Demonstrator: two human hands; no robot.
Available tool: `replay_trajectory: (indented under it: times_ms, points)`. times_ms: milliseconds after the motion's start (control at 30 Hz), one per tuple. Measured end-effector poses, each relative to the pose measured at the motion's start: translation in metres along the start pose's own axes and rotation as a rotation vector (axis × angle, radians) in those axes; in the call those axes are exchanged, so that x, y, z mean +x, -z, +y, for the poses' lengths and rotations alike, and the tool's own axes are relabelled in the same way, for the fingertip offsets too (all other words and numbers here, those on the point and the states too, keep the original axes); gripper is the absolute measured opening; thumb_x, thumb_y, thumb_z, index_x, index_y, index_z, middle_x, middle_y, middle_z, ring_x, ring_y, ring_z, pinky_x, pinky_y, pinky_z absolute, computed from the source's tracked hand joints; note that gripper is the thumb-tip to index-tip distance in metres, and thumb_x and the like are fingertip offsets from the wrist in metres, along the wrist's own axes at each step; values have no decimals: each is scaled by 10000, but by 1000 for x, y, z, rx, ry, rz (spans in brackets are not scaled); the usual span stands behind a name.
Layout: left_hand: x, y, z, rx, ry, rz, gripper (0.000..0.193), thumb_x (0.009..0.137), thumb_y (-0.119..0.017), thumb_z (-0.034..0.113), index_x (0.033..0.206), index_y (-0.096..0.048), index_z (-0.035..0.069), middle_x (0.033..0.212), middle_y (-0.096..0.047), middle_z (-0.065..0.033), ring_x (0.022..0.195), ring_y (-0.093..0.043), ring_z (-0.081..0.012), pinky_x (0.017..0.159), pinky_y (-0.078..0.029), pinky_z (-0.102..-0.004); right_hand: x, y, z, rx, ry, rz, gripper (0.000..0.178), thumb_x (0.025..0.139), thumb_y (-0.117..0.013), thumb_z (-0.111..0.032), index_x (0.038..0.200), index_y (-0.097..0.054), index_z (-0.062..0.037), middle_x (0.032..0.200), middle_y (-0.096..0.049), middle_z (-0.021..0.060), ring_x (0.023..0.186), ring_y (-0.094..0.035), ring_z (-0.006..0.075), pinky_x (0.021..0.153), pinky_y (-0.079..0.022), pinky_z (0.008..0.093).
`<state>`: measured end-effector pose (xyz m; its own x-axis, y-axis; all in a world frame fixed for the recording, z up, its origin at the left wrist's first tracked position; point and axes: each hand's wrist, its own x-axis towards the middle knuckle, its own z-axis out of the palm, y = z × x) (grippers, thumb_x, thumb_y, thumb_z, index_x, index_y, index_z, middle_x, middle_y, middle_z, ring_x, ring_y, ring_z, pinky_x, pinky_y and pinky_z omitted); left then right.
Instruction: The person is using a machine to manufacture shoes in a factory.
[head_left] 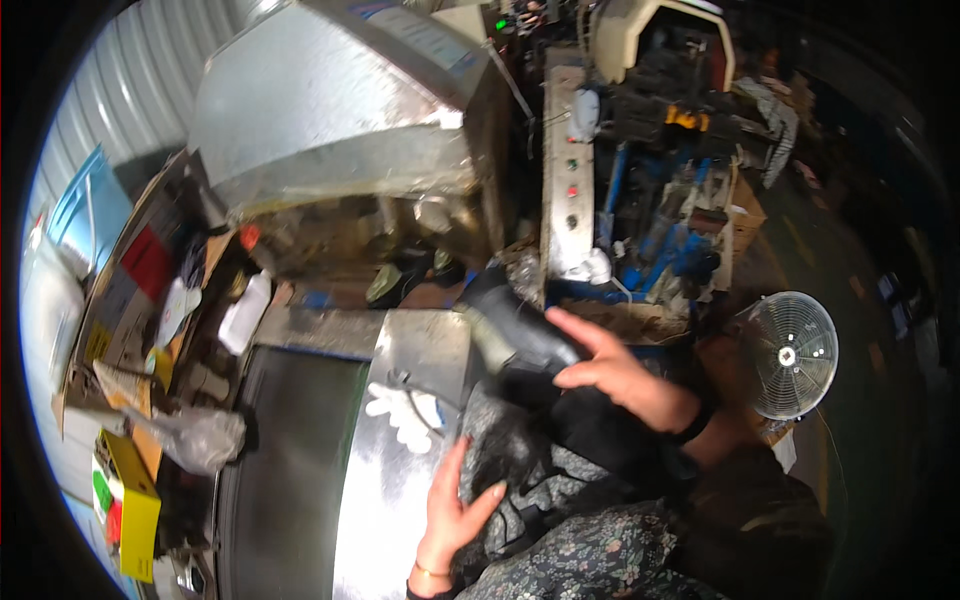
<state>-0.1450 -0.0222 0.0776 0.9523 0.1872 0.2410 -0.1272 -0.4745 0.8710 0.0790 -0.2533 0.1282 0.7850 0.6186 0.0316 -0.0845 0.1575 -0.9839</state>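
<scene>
Right fingers [585, 335]: closed around a black shoe, the thumb on the near side and the forefinger along the far side.
Black shoe [535, 335]: held in our right hand [630, 375], above our lap and beyond the far end of the metal table; its pale greenish underside faces left, and motion blurs its outline.
Left hand [455, 515]: empty, with thumb and fingers spread apart, well short of the shoe; we cannot tell whether the fingertips touch our grey clothing.
Wrists: we wear a dark band [697, 424] on the right and a thin bracelet [430, 572] on the left.
Lap: we see flowered cloth [600, 550] below both hands.
Metal table [380, 515]: shiny, just left of our left hand, with a white glove [405, 415] lying on it.
Belt [290, 470]: dark and flat, along the table's left side.
Hood [320, 110]: big, grey metal, beyond the belt.
Left shelf side: we see a white bottle [245, 312], a crumpled clear bag [205, 438], an open yellow box [140, 515] and a cardboard box [125, 290].
Machine [655, 225]: dark with blue parts, ahead on the right, beside a pale button panel [570, 190].
Fan [788, 355]: round and caged, to our right.
</scene>
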Motion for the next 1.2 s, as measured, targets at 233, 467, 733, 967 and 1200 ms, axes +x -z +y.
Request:
replay_trajectory:
  times_ms: [233, 467, 733, 967, 1200]
  points:
    - [-76, -42, -45, -134, 560, -108, 484, 874, -705, 259, 1302, -594, 64, 1291, -591, -235, 1223, -535, -406, 1025, -425, -499, 42, 212, -107, -1093, 371, 771, 780, 663, -719, -120, 1415, -518, -168, 1423, -482, 253, 1199, -588, 296, 951, -472, 317]
    - [-87, -65, -63, 209, 87, -44, 363, 864, -710, 182, 1199, -648, 54, 1169, -660, -199, 1069, -626, -360, 904, -504, -441, 79, 319, -150, -1452, 76, 1044, 759, 660, -710, -201, 1385, -544, -356, 1478, -408, 260, 1219, -533, 450, 1015, -440, 484]
    - [-68, -75, -38, 182, 253, -24, 334, 878, -674, 170, 1191, -650, 55, 1026, -687, -192, 940, -659, -313, 844, -522, -399, 81, 322, -160, -1492, -116, 893, 808, 631, -769, -248, 1398, -534, -346, 1346, -523, 150, 1162, -566, 394, 987, -458, 443]
    - [-50, -53, -38, 401, 136, -194, 383, 844, -686, 210, 1191, -634, 59, 1122, -665, -180, 1057, -620, -372, 938, -497, -428, 65, 265, -155, -1558, 59, 704, 667, 827, -702, -377, 1436, -492, -204, 1375, -534, 225, 1242, -527, 339, 1068, -390, 410]
    - [-92, -30, -29, 275, 288, -78, 350, 911, -596, 201, 1209, -601, 19, 1115, -654, -185, 1030, -614, -380, 891, -503, -446, 95, 12, 29, -577, 352, -141, 571, 863, -650, -348, 1395, -528, -181, 1323, -571, 203, 1204, -554, 321, 1038, -412, 397]
